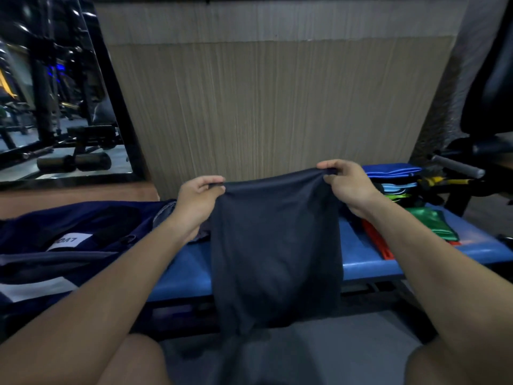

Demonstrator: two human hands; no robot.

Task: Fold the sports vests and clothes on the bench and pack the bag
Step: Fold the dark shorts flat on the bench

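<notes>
Dark grey garment (274,245) hangs above the blue counter (188,268), its top edge pinched at both corners by the left hand (198,197) and right hand (347,180), likely stretched flat for folding.

Gym corner behind the work area

A striped beige wall panel (272,107) fills the middle; a mirror (55,87) at left reflects dark weight machines and a padded roller; a grey-handled machine (458,165) stands at right on the grey floor (361,354).

White bag label (70,241): illegible lettering.
</notes>
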